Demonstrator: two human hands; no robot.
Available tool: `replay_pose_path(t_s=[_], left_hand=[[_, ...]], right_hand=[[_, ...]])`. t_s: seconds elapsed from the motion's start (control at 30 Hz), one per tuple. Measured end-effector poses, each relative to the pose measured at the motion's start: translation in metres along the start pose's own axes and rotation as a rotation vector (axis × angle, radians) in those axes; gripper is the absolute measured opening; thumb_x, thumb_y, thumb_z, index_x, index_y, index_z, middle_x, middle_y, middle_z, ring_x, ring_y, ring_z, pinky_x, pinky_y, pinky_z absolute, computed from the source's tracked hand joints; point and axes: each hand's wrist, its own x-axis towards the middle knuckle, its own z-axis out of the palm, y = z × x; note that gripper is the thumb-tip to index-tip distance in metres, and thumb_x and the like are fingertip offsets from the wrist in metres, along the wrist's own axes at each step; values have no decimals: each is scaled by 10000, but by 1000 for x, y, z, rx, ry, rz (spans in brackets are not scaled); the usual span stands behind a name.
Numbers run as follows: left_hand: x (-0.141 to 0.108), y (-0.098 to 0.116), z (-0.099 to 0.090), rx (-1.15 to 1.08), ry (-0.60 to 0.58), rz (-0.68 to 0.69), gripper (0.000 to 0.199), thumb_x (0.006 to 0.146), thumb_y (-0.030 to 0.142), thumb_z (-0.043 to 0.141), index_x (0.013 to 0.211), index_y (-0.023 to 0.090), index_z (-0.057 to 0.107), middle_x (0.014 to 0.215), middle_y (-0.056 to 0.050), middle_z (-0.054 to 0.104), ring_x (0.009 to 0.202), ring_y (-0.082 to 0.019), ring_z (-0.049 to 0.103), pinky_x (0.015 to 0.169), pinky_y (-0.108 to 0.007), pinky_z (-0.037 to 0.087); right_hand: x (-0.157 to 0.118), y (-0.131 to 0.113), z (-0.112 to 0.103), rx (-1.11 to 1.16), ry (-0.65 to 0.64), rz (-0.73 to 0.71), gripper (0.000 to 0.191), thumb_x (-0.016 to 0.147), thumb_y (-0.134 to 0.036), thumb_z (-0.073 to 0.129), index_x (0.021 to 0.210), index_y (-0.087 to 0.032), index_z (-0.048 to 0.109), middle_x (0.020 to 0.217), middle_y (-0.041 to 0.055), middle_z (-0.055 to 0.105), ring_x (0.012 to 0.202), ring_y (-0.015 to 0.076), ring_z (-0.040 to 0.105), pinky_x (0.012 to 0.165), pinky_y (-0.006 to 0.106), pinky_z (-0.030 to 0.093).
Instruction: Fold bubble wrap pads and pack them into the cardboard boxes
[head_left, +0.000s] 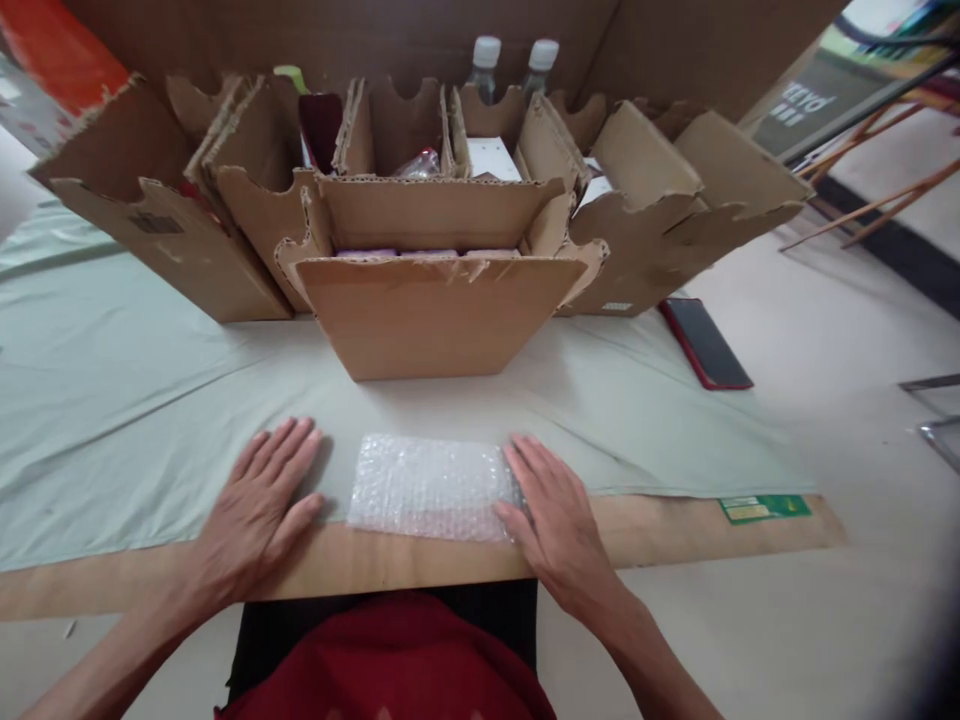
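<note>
One orange-red, sheet-like item (pixel 64 55): hanging at the far upper left, its outline blurring from where I'm standing.
Pale green cloth (pixel 75 400): spreading in creases over a light wooden table (pixel 660 530), whose near edge is showing bare.
Leftmost bin, brown cardboard with a scalloped rim (pixel 191 245): standing at the left end of a back row of similar bins and leaning outward.
Left hand (pixel 255 505): resting palm down, its four fingers lying nearly side by side on the cloth and its thumb pointing away from them; it is holding nothing, and it is lying left of the wrap, apart from it.
Dark maroon item (pixel 321 130): poking up from a bin in that row.
Flat rectangle of clear bubble wrap (pixel 427 490): lying between the two hands, partly on the cloth and partly on the wooden edge.
Front bin, brown cardboard (pixel 442 320): standing beyond the wrap, before the back row, with purple-topped items (pixel 431 254) showing inside.
Two clear bottles with white caps (pixel 486 55): rising behind the row.
Right hand (pixel 551 510): lying over the wrap's right end, fingers side by side and touching it, thumb spreading away; whether anything is being gripped underneath, I'm not able to see.
Dark-screened phone with a red edge (pixel 709 345): lying aslant at right.
Green printed card (pixel 765 508): lying on the wooden edge, farther right.
</note>
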Motion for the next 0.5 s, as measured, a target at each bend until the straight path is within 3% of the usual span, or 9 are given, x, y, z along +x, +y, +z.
replay_pose_path(t_s=[0.07, 0.17, 0.27, 0.37, 0.5], left_hand=[[-17, -8, -5, 35, 37, -34, 680, 1054, 371, 401, 1669, 296, 122, 1693, -96, 337, 1566, -333, 302, 1269, -558, 225], [-27, -9, -12, 28, 35, -46, 604, 1042, 372, 437, 1622, 307, 282, 1671, -112, 367, 1550, -373, 319, 1239, -603, 271], [-33, -5, -23, -51, 32, -32, 486, 1003, 393, 532, 1480, 313, 481, 1544, -105, 523, 1460, -376, 451, 1167, -573, 396], [-42, -6, -35, -29, 18, 4, 325, 988, 348, 564, 1308, 320, 614, 1238, -74, 698, 1198, -325, 641, 1016, -492, 504], [-41, -10, -42, 65, 9, 88, 249, 1009, 323, 496, 1170, 297, 685, 1024, -59, 724, 955, -276, 685, 865, -426, 524]], right_hand=[[-22, 11, -11, 43, 77, 94, 584, 1061, -366, 440, 1619, -242, 318, 1598, 135, 473, 1469, 312, 457, 1143, 565, 451], [-35, 27, -26, 80, 198, 182, 501, 1056, -331, 461, 1553, -266, 437, 1552, 120, 527, 1409, 300, 527, 1117, 542, 480], [-39, 45, -43, 12, 178, 41, 382, 1028, -254, 510, 1399, -276, 597, 1371, 87, 677, 1245, 276, 653, 1021, 483, 536], [-47, 60, -56, -120, 131, -107, 347, 1015, -212, 494, 1321, -259, 650, 1253, 82, 734, 1094, 273, 713, 915, 458, 547], [-46, 66, -60, -339, 176, -183, 292, 1007, -154, 504, 1230, -139, 691, 1130, 136, 752, 968, 277, 704, 842, 427, 509]])
